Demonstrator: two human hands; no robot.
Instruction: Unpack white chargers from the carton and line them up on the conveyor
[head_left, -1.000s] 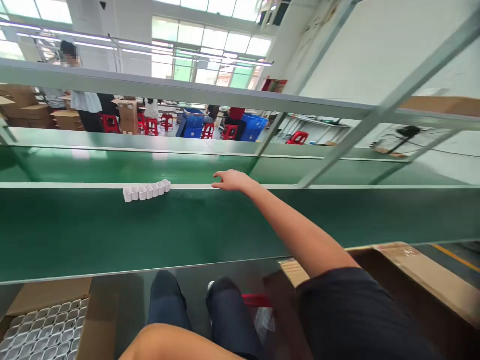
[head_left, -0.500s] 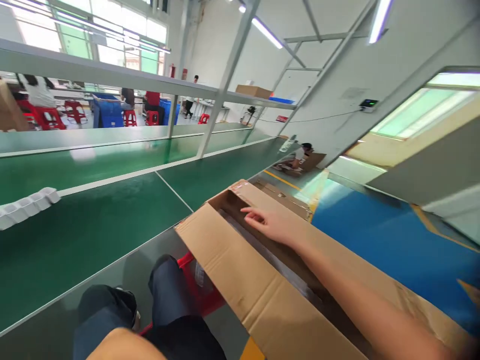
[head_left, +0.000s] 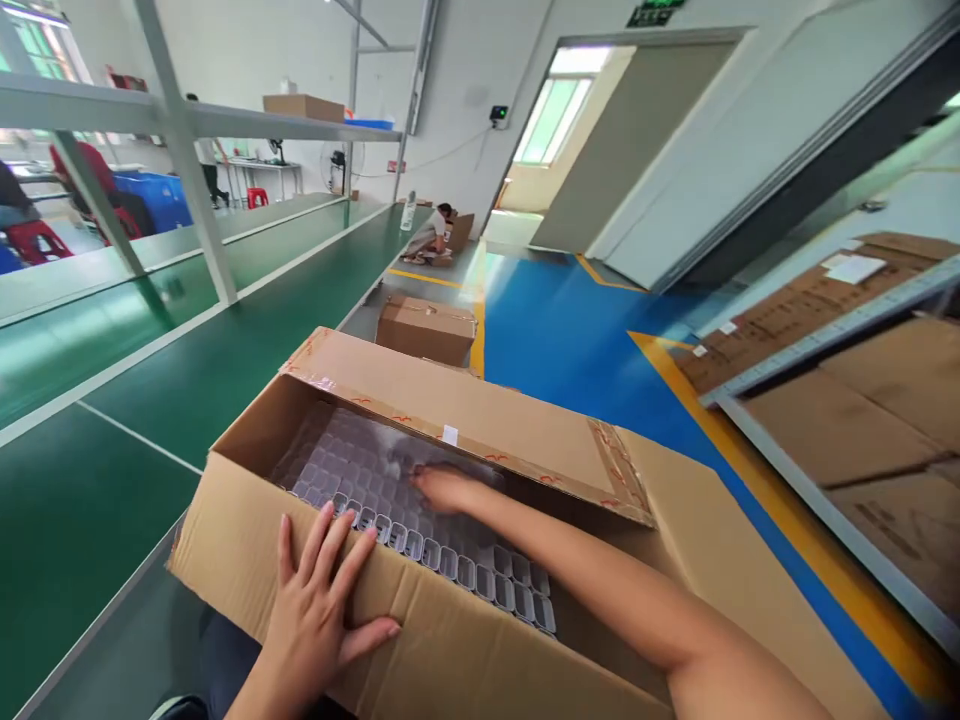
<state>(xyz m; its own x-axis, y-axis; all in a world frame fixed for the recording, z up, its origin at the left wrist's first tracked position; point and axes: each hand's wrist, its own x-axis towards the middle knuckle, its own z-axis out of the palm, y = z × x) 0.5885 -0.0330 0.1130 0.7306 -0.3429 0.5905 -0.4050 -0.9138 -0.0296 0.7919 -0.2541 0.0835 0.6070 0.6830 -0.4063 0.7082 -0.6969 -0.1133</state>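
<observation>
An open cardboard box (head_left: 450, 650) sits beside me, its flaps folded out. Inside lies a layer of several small white cup-like parts (head_left: 420, 530) packed in rows. My left hand (head_left: 319, 590) lies flat on the box's near wall, fingers spread, holding nothing. My right hand (head_left: 442, 488) reaches down into the box and rests on the rows of parts; its fingers are partly blurred, and I cannot tell whether they grip anything.
A green conveyor table (head_left: 112, 420) runs along the left under a metal shelf frame (head_left: 180, 150). A closed carton (head_left: 426, 328) stands on the floor beyond. A person (head_left: 431, 235) crouches far off. Stacked cardboard sheets (head_left: 862, 380) lie at right on the blue floor.
My view swung right from the conveyor to the box. My right hand left the belt and went down into the box. My left hand came to rest on the box wall.
</observation>
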